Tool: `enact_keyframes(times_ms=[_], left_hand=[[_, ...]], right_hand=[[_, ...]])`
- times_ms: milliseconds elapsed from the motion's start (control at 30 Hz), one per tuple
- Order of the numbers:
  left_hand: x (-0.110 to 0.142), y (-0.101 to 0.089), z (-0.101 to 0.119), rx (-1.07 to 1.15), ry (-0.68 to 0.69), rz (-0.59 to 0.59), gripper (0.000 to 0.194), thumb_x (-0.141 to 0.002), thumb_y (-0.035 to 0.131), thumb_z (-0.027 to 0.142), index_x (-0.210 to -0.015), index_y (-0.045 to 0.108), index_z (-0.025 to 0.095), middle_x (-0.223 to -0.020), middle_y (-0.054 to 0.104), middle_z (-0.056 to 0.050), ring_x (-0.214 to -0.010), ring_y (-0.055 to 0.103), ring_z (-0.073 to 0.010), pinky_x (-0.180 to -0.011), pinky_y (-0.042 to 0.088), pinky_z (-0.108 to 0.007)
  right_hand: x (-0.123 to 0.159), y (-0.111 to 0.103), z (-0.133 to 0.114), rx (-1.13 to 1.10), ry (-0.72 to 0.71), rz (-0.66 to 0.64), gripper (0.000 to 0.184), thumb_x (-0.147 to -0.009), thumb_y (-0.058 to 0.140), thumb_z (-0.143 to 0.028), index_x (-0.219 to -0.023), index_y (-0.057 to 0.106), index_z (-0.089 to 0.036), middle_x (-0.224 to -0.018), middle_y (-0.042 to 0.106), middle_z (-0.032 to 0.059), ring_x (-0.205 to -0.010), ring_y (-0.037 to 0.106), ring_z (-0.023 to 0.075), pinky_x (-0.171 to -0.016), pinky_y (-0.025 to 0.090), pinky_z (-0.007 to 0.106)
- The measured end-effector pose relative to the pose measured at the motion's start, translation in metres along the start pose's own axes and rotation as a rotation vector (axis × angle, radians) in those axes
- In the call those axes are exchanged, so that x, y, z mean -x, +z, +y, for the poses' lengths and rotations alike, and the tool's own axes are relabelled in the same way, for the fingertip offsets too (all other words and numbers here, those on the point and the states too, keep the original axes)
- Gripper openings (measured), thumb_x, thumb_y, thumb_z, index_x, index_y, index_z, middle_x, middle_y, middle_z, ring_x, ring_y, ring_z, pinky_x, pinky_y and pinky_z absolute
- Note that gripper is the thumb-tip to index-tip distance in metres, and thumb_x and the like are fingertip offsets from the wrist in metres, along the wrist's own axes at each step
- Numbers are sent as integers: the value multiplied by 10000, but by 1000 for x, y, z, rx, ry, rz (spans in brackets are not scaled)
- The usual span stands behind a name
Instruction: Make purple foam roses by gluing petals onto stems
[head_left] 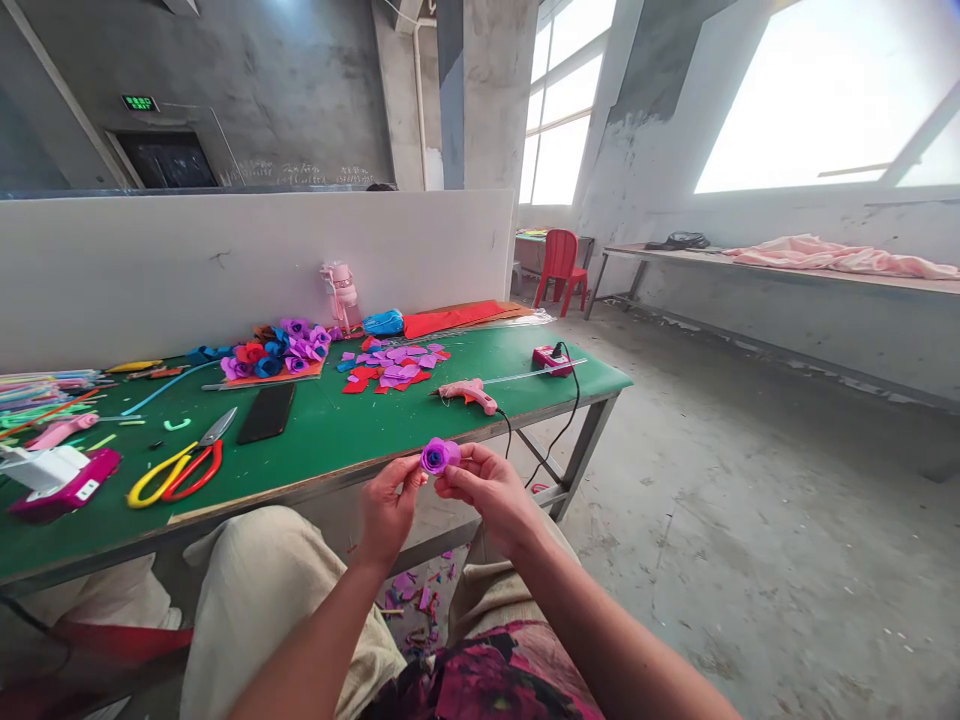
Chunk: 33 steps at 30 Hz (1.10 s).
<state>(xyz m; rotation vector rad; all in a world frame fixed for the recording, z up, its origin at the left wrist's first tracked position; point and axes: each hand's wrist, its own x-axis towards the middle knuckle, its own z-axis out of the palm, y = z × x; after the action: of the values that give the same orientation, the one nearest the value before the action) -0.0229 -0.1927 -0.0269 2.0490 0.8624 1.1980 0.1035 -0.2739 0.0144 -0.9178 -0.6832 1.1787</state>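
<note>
A small purple paper flower (pixel 439 456) with a dark blue centre is held up in front of the table's edge, above my lap. My left hand (pixel 391 503) pinches its left side between thumb and fingers. From the right, my right hand (pixel 491 490) grips the petals with thumb and fingertips. Beyond the hands, a pink glue gun (pixel 470 394) lies on the green table (pixel 352 430) with a clear glue stick out of its back. Loose purple, red and blue paper petals (pixel 397 366) are spread behind it. Finished paper flowers (pixel 277 348) are heaped to their left.
Scissors (pixel 184 465) with yellow and red handles and a black phone (pixel 267 413) lie on the left. A magenta power strip (pixel 66 485) holds a white plug. A cable hangs over the table edge by a pink socket box (pixel 553 360). Paper scraps (pixel 424 600) litter the floor.
</note>
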Motion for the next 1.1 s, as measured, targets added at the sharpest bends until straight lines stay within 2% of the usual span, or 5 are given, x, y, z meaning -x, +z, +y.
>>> enact_keyframes(times_ms=[167, 433, 733, 967, 1100], left_hand=[[0, 4, 0, 113, -105, -7, 247, -831, 518, 320, -933, 684, 168, -729, 686, -8, -638, 595, -127, -628, 459, -213], [-1, 6, -9, 164, -81, 35, 229, -826, 535, 315, -933, 688, 181, -782, 695, -15, -621, 602, -120, -624, 471, -212], [0, 1, -5, 0, 47, 26, 210, -846, 512, 279, -942, 682, 200, -743, 660, -2, -669, 588, -123, -668, 454, -213], [-1, 0, -5, 26, 42, 31, 201, -844, 512, 272, -933, 676, 196, -746, 651, -8, -670, 583, -124, -661, 455, -213], [-2, -1, -3, 97, -41, -9, 192, -831, 521, 295, -900, 670, 195, -701, 652, 3, -635, 593, -127, -629, 459, -211]], right_hand=[[-1, -2, 5, -14, -1, -36, 326, -601, 789, -337, -818, 609, -173, -727, 670, 10, -646, 609, 123, -688, 473, 272], [2, 2, 2, -26, -15, -18, 302, -623, 777, -318, -833, 618, -170, -754, 646, 8, -644, 574, 109, -681, 451, 264], [-1, 1, 8, -57, -5, -21, 277, -649, 764, -296, -822, 601, -153, -706, 632, -3, -607, 553, 87, -650, 427, 246], [0, 2, 6, -62, 9, -31, 299, -642, 776, -302, -840, 601, -162, -733, 627, -11, -622, 576, 86, -661, 443, 237], [0, 3, 4, -66, 61, -13, 305, -715, 704, -417, -875, 596, -180, -778, 636, -2, -594, 587, 86, -645, 457, 245]])
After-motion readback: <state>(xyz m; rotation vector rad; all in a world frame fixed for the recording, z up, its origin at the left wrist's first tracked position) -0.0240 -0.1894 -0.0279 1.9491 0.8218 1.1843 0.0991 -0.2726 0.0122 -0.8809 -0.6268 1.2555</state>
